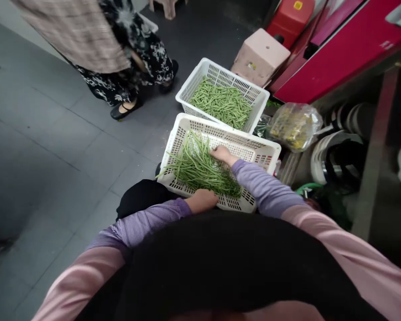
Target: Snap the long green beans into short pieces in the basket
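Observation:
Long green beans [200,167] lie heaped in the near white basket [260,149], mostly toward its left and middle. My right hand [222,154] is over the basket at the upper right of the heap, its fingers closed on or against the beans. At the basket's near rim is my left hand [203,200], fingers curled together; what they hold, if anything, is too small to make out. Behind, a second white basket [187,87] holds many short pieces of green bean [222,102].
A person in patterned trousers [153,53] stands at the upper left. Beyond the baskets are a pale pink stool [260,55] and a red stool [292,20]. To the right sit a clear plastic bag [296,125] with yellowish contents and stacked round items.

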The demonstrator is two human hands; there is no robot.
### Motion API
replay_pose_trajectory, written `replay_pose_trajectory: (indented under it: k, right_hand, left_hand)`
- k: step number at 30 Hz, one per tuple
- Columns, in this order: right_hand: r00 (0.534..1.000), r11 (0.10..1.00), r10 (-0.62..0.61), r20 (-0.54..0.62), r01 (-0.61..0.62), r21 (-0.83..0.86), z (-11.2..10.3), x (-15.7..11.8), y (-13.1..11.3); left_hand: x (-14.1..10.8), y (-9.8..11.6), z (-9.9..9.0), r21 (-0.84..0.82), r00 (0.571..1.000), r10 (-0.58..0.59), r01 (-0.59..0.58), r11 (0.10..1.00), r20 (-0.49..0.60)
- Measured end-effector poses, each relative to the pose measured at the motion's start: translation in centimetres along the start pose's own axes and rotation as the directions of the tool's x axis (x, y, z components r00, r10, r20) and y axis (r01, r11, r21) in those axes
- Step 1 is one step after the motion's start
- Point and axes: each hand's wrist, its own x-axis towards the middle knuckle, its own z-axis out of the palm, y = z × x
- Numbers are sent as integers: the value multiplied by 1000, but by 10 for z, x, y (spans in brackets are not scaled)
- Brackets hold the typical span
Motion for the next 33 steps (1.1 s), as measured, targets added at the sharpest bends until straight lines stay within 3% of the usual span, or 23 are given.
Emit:
replay_pose_trajectory:
  k: [2,4,6,9,12,17,20,22,24,26,28,31,33]
  right_hand:
    - [999,994,-9,-47,4,-106,43,2,-2]
    - [995,978,-21,-98,0,-210,70,10,-8]
    - [993,956,-13,-115,-21,-293,84,19,-13]
    - [999,959,14,-46,-27,-281,88,30,-8]
    - [1000,973,20,9,-17,-228,77,39,16]
    - [975,984,47,-215,-82,-158,42,36,67]
    - [968,1000,3,-252,-3,-3,20,18,83]
    - [957,983,-126,-263,155,94,6,2,84]
    - [909,938,-264,-324,320,133,-9,-15,78]
    - [846,896,-345,-406,426,126,-25,-31,69]
    - [785,861,-391,-481,496,108,-42,-48,59]
    - [728,812,-437,-528,571,115,-60,-79,39]
    - [743,801,-439,-505,579,155,-63,-102,23]
  left_hand:
    - [0,1,-3,33,998,-18,17,999,54]
    - [-1,1,-7,54,994,-37,32,998,99]
    - [-3,0,-11,38,992,-46,41,998,119]
    - [-5,-2,-15,-7,990,-50,51,999,128]
    - [-5,-2,-16,-8,989,-72,73,997,127]
    - [-2,-1,-18,20,983,-85,83,996,162]
    - [0,-3,-23,34,988,-85,81,996,130]
    - [3,-6,-29,27,990,-124,122,992,66]
    - [9,-10,-36,-7,979,-197,197,980,-51]
    - [19,-15,-41,-101,935,-281,265,959,-216]
    - [31,-19,-44,-262,861,-357,273,926,-362]
    - [49,-21,-45,-519,778,-407,122,846,-479]
    - [58,-18,-45,-646,766,-381,-59,761,-518]
